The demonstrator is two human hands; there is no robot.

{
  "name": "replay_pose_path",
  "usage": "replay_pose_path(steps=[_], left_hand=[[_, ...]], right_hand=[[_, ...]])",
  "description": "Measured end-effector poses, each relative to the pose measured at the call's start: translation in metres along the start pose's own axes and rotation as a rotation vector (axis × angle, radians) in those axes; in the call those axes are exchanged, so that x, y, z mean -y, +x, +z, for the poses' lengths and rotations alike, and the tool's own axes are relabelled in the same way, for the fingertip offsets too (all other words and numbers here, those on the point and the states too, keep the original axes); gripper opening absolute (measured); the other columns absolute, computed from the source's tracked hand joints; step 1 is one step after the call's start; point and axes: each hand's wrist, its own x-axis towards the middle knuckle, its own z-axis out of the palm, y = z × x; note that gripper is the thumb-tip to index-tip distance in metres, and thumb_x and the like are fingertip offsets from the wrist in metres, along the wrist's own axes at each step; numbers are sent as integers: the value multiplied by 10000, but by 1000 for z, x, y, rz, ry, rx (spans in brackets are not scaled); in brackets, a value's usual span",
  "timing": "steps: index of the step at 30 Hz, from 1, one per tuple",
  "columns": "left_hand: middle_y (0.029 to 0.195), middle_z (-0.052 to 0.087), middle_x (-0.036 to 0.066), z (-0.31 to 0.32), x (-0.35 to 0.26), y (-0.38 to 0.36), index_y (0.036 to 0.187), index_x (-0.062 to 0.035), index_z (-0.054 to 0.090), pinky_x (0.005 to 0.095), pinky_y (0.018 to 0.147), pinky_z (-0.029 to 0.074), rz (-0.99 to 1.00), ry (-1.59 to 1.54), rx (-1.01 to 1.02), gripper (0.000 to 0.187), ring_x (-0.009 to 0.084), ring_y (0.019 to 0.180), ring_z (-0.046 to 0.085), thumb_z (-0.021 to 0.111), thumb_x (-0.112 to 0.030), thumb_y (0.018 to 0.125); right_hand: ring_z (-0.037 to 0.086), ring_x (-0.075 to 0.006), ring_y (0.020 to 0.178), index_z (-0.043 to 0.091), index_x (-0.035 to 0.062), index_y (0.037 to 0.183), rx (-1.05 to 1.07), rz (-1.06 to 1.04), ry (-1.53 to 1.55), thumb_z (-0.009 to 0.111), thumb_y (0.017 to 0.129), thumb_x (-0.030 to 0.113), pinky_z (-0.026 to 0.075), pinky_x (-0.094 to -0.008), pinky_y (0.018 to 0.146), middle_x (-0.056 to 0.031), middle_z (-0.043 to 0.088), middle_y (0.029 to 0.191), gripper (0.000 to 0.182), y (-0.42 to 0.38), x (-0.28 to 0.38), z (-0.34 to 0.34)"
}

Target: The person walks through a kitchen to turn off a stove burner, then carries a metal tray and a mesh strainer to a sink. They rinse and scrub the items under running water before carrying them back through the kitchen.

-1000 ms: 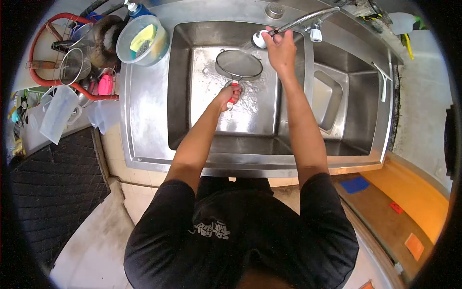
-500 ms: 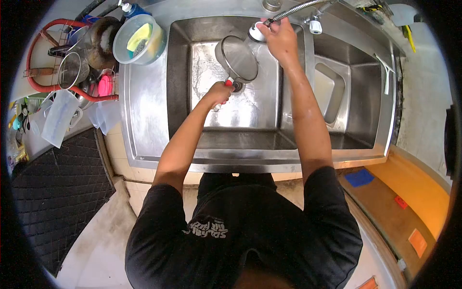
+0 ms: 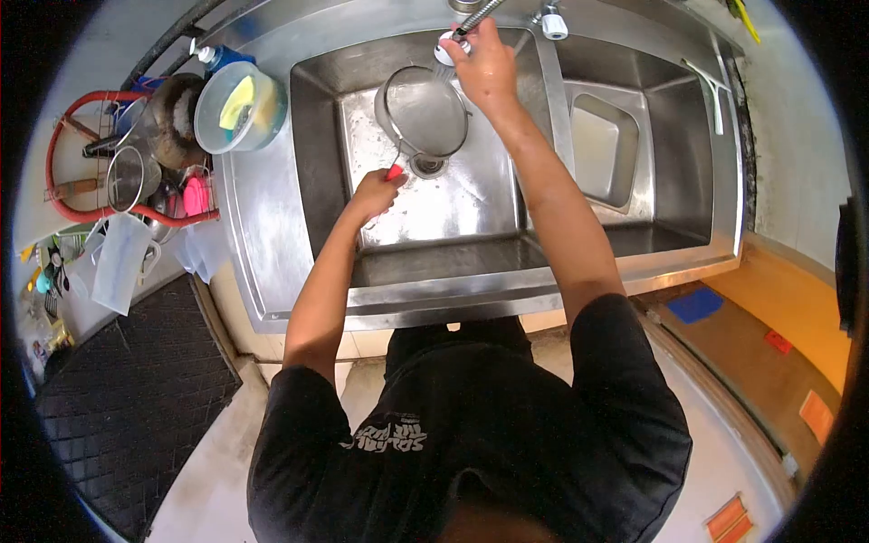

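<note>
My left hand is closed round the red-and-white handle of a round mesh strainer, held over the left sink basin. In my right hand is a white spray head on a flexible metal hose, at the basin's back edge. Water sprays from it onto the upper right of the mesh. Just below the strainer's rim the drain shows in the basin floor.
A rectangular tray lies in the right basin. On the left ledge stands a plastic tub with a sponge, beside a blue soap bottle. Further left, a red-edged rack holds pans and another strainer.
The strainer has turned so its mesh faces up more squarely toward me. Both hands, the strainer and the spray head sit further left in view, partly because the camera has shifted.
</note>
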Motion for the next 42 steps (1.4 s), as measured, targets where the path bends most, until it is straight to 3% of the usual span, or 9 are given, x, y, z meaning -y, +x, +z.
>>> replay_pose_path(steps=[9, 12, 15, 17, 19, 29, 32, 38, 42], left_hand=[[500, 423, -43, -25, 40, -58, 744, -73, 547, 248, 358, 286, 20, -39, -45, 275, 57, 386, 373, 617, -303, 876], [492, 424, -47, -25, 49, -63, 718, -84, 545, 246, 351, 278, 14, -87, -57, 262, 49, 377, 363, 625, -279, 873], [508, 436, -50, -25, 58, -62, 683, -81, 544, 246, 373, 283, 48, -109, -53, 273, 43, 395, 359, 640, -263, 862], [520, 445, -50, -24, 64, -58, 671, -76, 544, 248, 399, 293, 92, -77, -68, 281, 40, 424, 359, 640, -257, 862], [528, 461, -37, -23, 67, -57, 679, -54, 553, 259, 435, 313, 127, 6, -129, 284, 54, 460, 362, 645, -257, 855], [546, 475, 83, -19, 61, -60, 770, -6, 603, 317, 499, 373, 279, 216, -313, 283, 124, 497, 390, 653, -278, 828], [561, 525, 134, -16, 46, -69, 796, -7, 582, 366, 522, 417, 360, 325, -387, 285, 211, 488, 500, 620, -284, 849], [839, 638, 182, -17, 59, -63, 1008, -74, 498, 476, 654, 485, 368, 778, -522, 220, 390, 761, 611, 564, -198, 840], [932, 589, 118, -19, 49, -61, 967, -111, 475, 444, 653, 520, 266, 958, -565, 155, 326, 851, 609, 546, -153, 835]], right_hand=[[631, -343, 930, 458, 22, 1010, 87, 126, 396, 704, 777, 213, 491, -382, 815, -129, 663, 1011, 390, 2, -13, 16], [621, -338, 949, 478, -13, 1037, 24, 140, 178, 709, 770, 275, 478, -368, 841, -173, 648, 1003, 455, 0, 10, 2], [632, -232, 794, 450, -12, 1018, 211, 334, 379, 659, 813, 149, 484, -339, 669, -121, 650, 837, 334, 4, 27, -6], [629, -274, 799, 462, -10, 998, 182, 164, 205, 658, 810, 169, 480, -365, 680, -133, 651, 842, 326, 1, 17, -10], [613, -336, 813, 483, 6, 966, 214, 97, -1, 657, 809, 218, 475, -399, 707, -146, 644, 837, 316, -2, 9, -27], [622, -292, 767, 494, 30, 944, 100, 145, 77, 662, 803, 190, 476, -374, 692, -130, 625, 781, 271, -25, 19, -37], [620, -254, 743, 492, 27, 944, 65, 161, 81, 664, 806, 182, 476, -349, 681, -119, 622, 779, 270, -27, 17, -38], [605, -159, 728, 480, 9, 938, 53, 182, 285, 659, 819, 158, 477, -301, 666, -86, 627, 793, 262, -26, 8, -29], [600, -141, 736, 476, 7, 944, 22, 250, 289, 665, 821, 164, 479, -286, 666, -82, 628, 800, 274, -24, 20, -27]])
